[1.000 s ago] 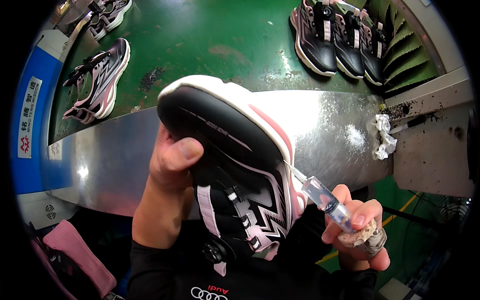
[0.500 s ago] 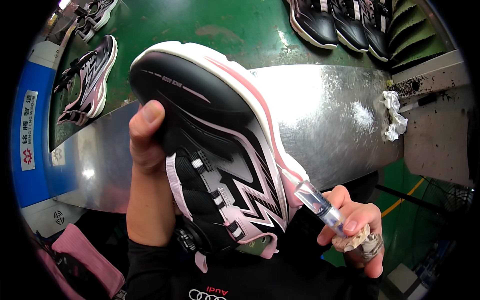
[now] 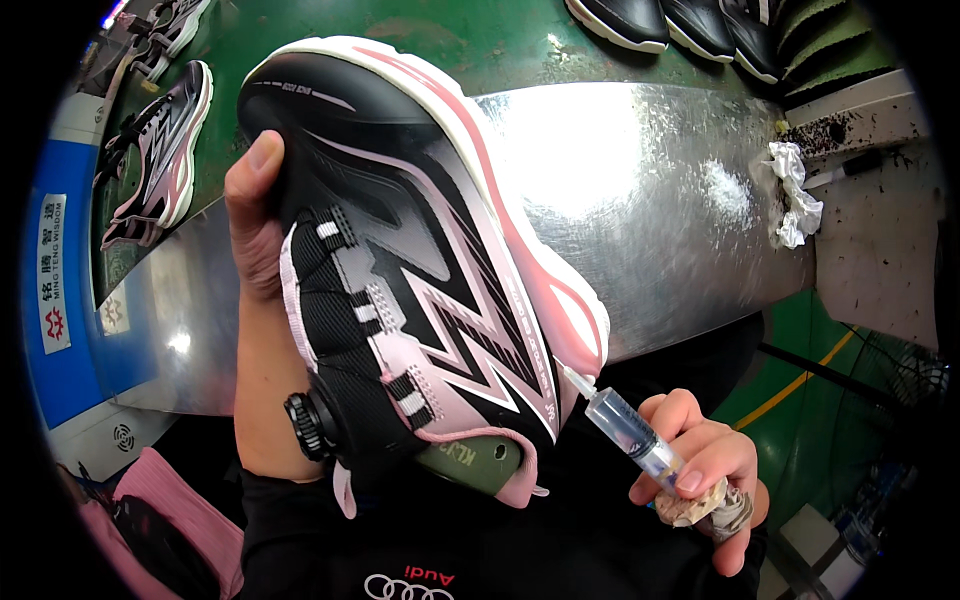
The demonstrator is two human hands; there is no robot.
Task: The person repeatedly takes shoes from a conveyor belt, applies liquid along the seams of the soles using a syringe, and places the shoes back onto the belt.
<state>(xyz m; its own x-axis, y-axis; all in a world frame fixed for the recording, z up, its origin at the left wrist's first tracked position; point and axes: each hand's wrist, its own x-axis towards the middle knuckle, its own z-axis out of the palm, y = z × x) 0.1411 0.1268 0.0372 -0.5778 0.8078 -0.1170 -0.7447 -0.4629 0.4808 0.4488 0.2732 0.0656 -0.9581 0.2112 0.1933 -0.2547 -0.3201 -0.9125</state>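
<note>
A black and pink sneaker with a white and pink sole is tilted on its side before me, toe up and away. My left hand grips it by the forefoot, the thumb pressed on the upper and the other fingers hidden behind. A dial sits at its tongue, and a green insert fills the collar. My right hand is closed around a clear plastic syringe of liquid. The syringe's white tip meets the heel, where upper and sole join. Crumpled beige wrapping is bunched at my right fingers.
Behind the sneaker lies a shiny metal plate on a green table. More sneakers stand at the left and far right. Crumpled white tissue and a black-handled tool are at the plate's right edge.
The sneaker has turned slightly, showing more of its side and heel. The syringe tip has moved along the seam, down toward the back of the heel. Both hands keep their hold.
</note>
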